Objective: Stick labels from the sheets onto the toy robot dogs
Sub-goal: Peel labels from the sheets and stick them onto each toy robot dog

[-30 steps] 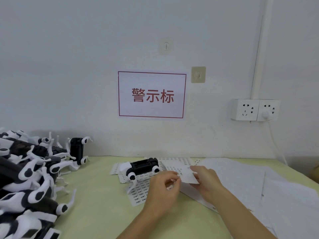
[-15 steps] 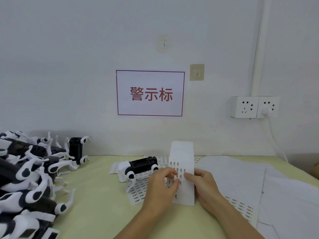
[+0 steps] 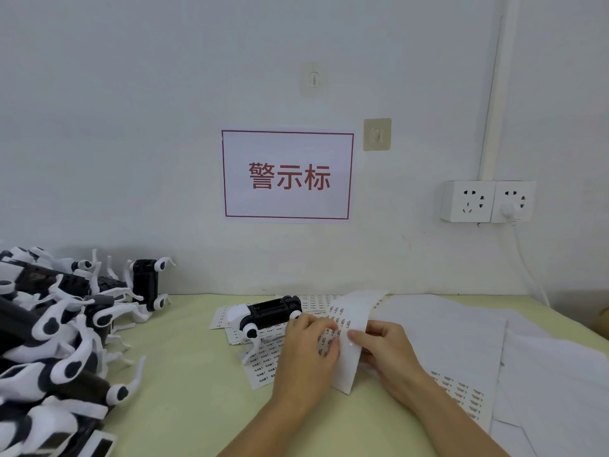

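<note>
From the head view, the left hand (image 3: 308, 354) and right hand (image 3: 384, 352) both pinch a curled white paper label sheet (image 3: 350, 328) just beside the black-and-white plastic toy robot dog (image 3: 267, 313) on the pale green table (image 3: 184, 390), apparently peeling a label; pressing it onto the dog should follow.

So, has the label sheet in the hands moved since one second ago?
Yes. The label sheet was low and flat then; its top end now curls up beside the toy robot dog, which lies in the same place.
</note>
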A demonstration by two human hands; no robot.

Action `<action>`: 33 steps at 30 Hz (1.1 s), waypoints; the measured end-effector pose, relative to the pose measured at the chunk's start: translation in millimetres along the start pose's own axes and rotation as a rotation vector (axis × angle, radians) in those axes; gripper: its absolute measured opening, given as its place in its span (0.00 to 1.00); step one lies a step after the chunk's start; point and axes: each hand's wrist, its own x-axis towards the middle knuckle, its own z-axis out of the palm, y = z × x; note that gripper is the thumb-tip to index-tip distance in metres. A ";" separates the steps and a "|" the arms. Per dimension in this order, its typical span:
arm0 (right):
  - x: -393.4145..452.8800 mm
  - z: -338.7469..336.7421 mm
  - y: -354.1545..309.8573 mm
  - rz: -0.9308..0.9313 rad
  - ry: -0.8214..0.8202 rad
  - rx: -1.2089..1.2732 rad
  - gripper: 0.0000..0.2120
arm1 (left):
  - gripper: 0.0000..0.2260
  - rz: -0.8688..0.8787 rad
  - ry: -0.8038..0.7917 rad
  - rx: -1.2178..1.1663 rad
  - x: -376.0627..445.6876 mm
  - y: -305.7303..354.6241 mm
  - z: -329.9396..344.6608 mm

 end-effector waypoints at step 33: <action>-0.6 2.4 4.4 -0.172 -0.097 -0.373 0.13 | 0.17 0.299 -0.091 0.615 1.1 17.0 -6.3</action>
